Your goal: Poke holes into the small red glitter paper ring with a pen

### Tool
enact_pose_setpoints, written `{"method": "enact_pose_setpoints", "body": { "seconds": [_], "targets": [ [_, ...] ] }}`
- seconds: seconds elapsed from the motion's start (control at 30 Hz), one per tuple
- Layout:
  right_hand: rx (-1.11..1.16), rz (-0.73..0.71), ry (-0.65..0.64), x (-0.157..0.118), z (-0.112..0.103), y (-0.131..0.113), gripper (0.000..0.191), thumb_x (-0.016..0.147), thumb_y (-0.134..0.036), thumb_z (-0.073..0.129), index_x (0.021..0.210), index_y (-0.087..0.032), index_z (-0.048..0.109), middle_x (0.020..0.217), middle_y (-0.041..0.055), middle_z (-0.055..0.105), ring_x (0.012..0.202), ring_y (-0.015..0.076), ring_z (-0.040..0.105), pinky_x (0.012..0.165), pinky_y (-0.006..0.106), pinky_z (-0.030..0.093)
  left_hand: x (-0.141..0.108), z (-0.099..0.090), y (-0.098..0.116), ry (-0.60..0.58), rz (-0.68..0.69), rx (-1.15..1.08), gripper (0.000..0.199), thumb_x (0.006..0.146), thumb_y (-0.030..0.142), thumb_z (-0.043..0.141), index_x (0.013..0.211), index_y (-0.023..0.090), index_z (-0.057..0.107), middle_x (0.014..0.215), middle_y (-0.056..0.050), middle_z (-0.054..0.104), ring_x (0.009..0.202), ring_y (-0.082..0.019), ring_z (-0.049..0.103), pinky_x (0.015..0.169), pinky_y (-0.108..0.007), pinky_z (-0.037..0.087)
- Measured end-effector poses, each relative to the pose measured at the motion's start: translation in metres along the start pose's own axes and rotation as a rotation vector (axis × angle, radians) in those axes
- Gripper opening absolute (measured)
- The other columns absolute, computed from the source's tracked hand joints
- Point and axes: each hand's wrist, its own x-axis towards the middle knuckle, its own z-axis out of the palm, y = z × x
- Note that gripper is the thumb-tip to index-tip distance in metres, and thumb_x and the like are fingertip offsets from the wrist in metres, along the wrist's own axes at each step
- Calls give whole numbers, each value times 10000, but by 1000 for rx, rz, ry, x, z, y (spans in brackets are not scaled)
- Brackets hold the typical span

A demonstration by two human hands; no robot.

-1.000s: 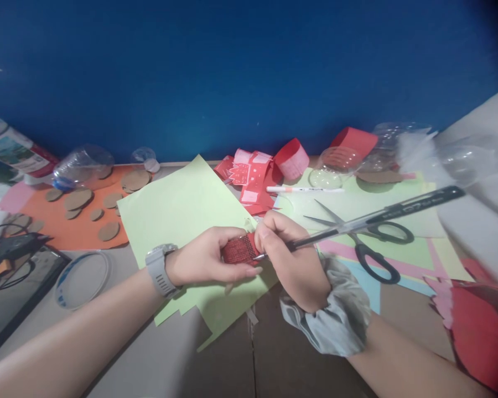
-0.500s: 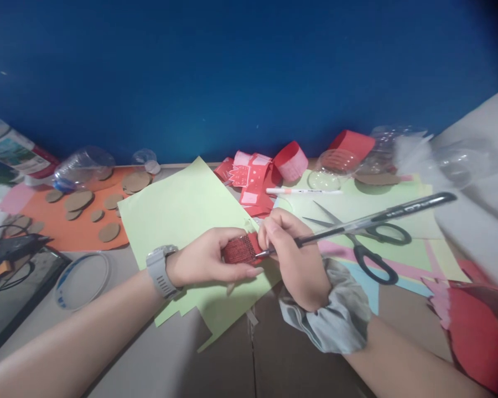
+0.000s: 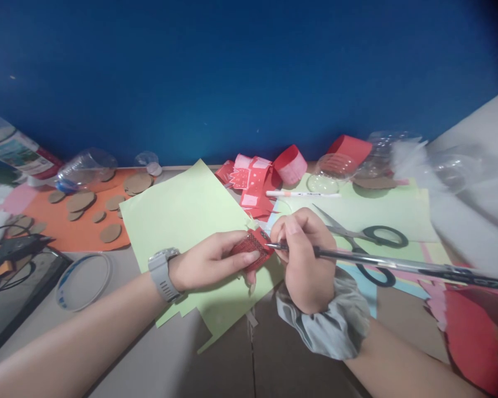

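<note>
My left hand [image 3: 216,264], with a grey watch on its wrist, pinches a small red paper piece [image 3: 258,243] covered in dark pen marks. Fingers hide its left part. A black pen [image 3: 369,258] lies in the closed fingers of my right hand [image 3: 306,260]. Its tip points left, at the right side of the red piece; whether it touches I cannot tell. Both hands are above a light green paper sheet [image 3: 182,207] with a jagged lower edge. Behind the pen, black-handled scissors [image 3: 384,236] lie partly covered by it.
Red and pink paper cut-outs [image 3: 255,179] and a white marker [image 3: 305,194] lie at the back. Cardboard discs [image 3: 81,202] rest on orange paper [image 3: 66,235]. A glue gun [image 3: 8,260] and a clear ring [image 3: 84,282] are on the left. Clear plastic pieces [image 3: 334,171] stand back right.
The pen tip has come away from the marked area toward the right, and the pen now slopes down to the right. The red piece has tilted and shifted slightly right.
</note>
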Motion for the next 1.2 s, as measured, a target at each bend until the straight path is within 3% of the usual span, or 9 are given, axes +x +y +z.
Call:
{"method": "enact_pose_setpoints", "body": {
  "seconds": [0.23, 0.4, 0.6, 0.87, 1.2],
  "targets": [
    [-53, -37, -37, -4, -2, -4, 275, 912, -257, 460, 643, -210, 429, 571, -32, 455, 435, 85, 309, 423, 269, 253, 0, 1, 4, -53, -20, 70, 268, 955, 316, 415, 792, 127, 511, 662, -28, 591, 624, -111, 585, 632, -231, 475],
    [-119, 51, -135, 0, -2, -4, 309, 920, -279, 456, 623, -193, 447, 570, -36, 435, 480, 79, 361, 444, 243, 283, 0, 0, 5, -76, 1, 193, 264, 953, 300, 415, 782, 128, 518, 656, -36, 620, 625, -109, 567, 629, -213, 453],
    [-79, 131, -151, 4, -1, 0, 291, 923, -274, 442, 644, -195, 417, 600, -40, 442, 527, 80, 402, 459, 218, 300, -1, 0, 3, -96, 22, 263, 251, 956, 297, 396, 816, 131, 521, 678, -34, 619, 630, -111, 564, 628, -212, 451],
    [-102, 130, -163, 3, -1, -2, 292, 929, -270, 427, 647, -194, 434, 620, -31, 449, 545, 84, 399, 472, 224, 301, -1, 1, 6, -91, 7, 256, 230, 959, 305, 390, 921, 122, 524, 673, -31, 610, 617, -115, 561, 612, -217, 452],
    [-61, 135, -165, 3, -1, -1, 293, 930, -265, 426, 645, -195, 431, 602, -41, 447, 507, 77, 372, 475, 227, 310, 1, 1, 6, -89, 24, 219, 308, 978, 302, 341, 761, 140, 487, 650, -24, 570, 612, -103, 547, 649, -225, 449]
  ]
}}
